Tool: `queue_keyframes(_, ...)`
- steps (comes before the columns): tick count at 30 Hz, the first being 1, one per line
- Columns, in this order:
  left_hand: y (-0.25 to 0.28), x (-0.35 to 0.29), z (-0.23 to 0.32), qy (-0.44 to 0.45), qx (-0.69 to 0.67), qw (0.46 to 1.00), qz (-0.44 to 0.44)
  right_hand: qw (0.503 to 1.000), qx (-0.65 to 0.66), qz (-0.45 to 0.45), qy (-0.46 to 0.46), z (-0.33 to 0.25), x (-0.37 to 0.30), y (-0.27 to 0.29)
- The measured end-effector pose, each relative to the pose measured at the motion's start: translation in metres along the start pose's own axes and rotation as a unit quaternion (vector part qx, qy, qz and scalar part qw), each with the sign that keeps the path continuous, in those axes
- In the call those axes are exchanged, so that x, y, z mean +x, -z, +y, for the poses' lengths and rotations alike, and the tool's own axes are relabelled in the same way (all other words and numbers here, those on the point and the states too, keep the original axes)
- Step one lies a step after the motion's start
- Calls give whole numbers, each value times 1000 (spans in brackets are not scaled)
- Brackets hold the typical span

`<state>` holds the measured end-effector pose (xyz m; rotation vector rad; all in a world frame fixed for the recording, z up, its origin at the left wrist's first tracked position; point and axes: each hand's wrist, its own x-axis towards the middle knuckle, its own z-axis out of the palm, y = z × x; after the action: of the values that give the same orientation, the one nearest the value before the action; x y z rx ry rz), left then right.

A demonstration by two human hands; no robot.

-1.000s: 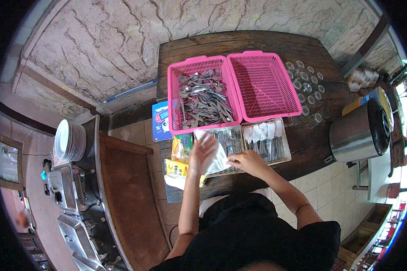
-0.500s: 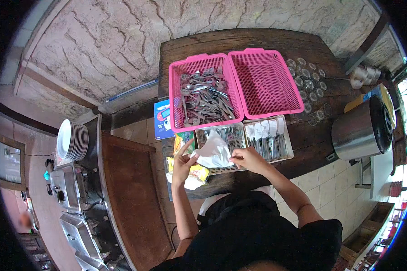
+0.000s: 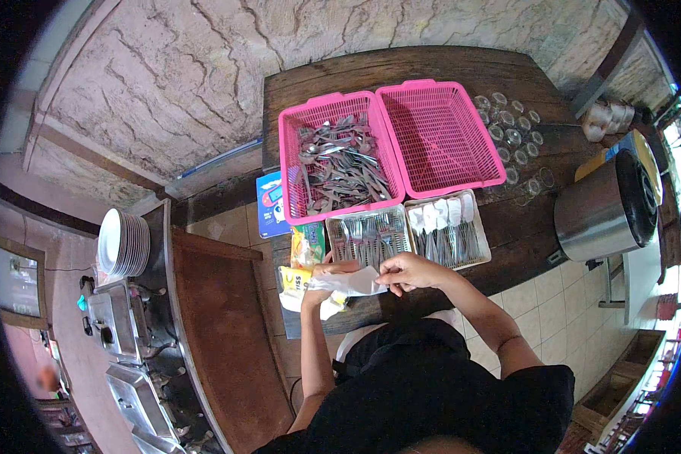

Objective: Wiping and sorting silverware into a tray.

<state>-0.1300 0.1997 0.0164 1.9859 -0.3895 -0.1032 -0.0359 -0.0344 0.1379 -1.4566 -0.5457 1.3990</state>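
Note:
A white paper napkin [image 3: 353,282] stretches between my hands in front of the baskets, folded into a narrow strip. Its left end lies in my left hand [image 3: 315,294], whose fingers are closed about it. My right hand [image 3: 415,272] pinches the other end. Just beyond is a small cream basket [image 3: 407,244] of loose forks and spoons [image 3: 368,233]. A second cream basket [image 3: 474,262] to its right holds cutlery with the upper ends wrapped in white napkins [image 3: 442,215]. Under my left hand lies a yellow and white packet [image 3: 290,280].
Behind stand a pink basket [image 3: 285,151] heaped with cutlery [image 3: 344,170] and another pink basket [image 3: 439,136]. Upturned glasses [image 3: 513,137] and a steel pot [image 3: 598,219] stand to the right. Stacked plates [image 3: 110,240] and metal food trays [image 3: 115,314] line the left counter.
The napkin has come nearer to me, off the small basket, and changed from a loose open sheet to a narrow strip. My left hand's spread fingers have closed on it.

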Motion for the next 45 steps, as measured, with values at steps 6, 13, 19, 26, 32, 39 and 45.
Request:
queue_keyframes(6,-31,5,23,194,-171,945,199,997,-34,55,43,7,-3,15)
queue_keyframes(13,-42,13,53,171,-151,960,161,989,69,133,17,19,5,32)
queue_keyframes(19,-51,21,69,212,-185,947,157,976,33,212,36,31,12,35)
queue_keyframes(26,-51,23,81,215,-274,928,133,951,-73,290,74,42,12,35)
queue_keyframes(32,-56,32,89,161,-323,916,174,862,-312,380,123,41,13,17)
queue_keyframes(39,-49,49,93,212,-353,876,252,715,-580,362,148,47,12,-15)
queue_keyframes(45,-45,52,86,286,-407,818,290,698,-604,341,177,45,8,-21)
